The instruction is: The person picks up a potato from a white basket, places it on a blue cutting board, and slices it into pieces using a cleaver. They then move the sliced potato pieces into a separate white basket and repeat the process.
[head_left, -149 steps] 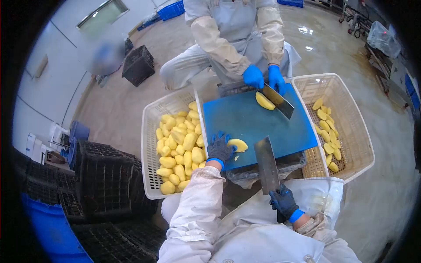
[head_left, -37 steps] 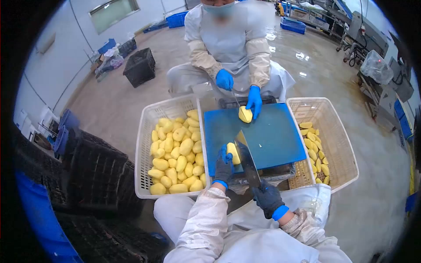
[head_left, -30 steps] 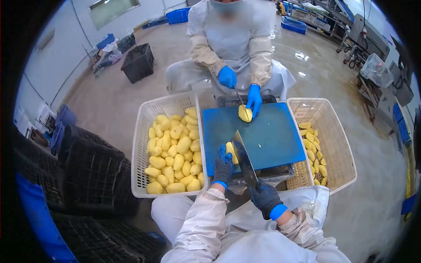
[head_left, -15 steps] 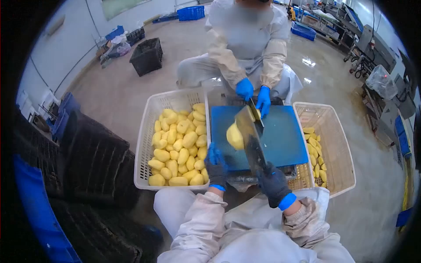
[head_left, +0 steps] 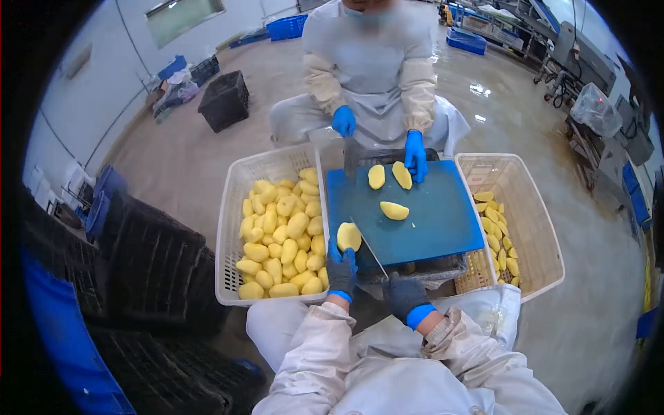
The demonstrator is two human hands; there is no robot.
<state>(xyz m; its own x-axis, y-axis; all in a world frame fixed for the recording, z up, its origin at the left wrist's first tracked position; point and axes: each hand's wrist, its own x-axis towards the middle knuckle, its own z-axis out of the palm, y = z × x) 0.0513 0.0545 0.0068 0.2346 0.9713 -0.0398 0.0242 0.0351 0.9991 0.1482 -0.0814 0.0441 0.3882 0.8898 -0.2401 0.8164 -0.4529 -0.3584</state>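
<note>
At the near left corner of the blue cutting board point(head_left: 443, 228), my left hand point(head_left: 342, 271) grips a peeled potato half point(head_left: 348, 236), its cut face turned up. My right hand point(head_left: 405, 299) is closed round the handle of a knife point(head_left: 370, 247) at the board's near edge. The thin blade slants up and left, its tip close to the potato half. A cut potato piece point(head_left: 394, 211) lies mid-board. Farther back are two more pieces, an upright one point(head_left: 376, 177) and one point(head_left: 402, 175) beside a co-worker's gloved hand point(head_left: 416, 158).
Opposite me sits a co-worker, whose other gloved hand point(head_left: 344, 121) holds a blurred knife point(head_left: 351, 158). On the left stands a white crate point(head_left: 225, 263) of peeled potatoes; on the right, another crate point(head_left: 543, 235) holds cut wedges. Dark crates point(head_left: 152, 256) are stacked at far left.
My knife has come down from its broad raised position to lie edge-on. My left hand now grips a potato half. Cut pieces lie on the board, and the co-worker's hands have moved apart.
</note>
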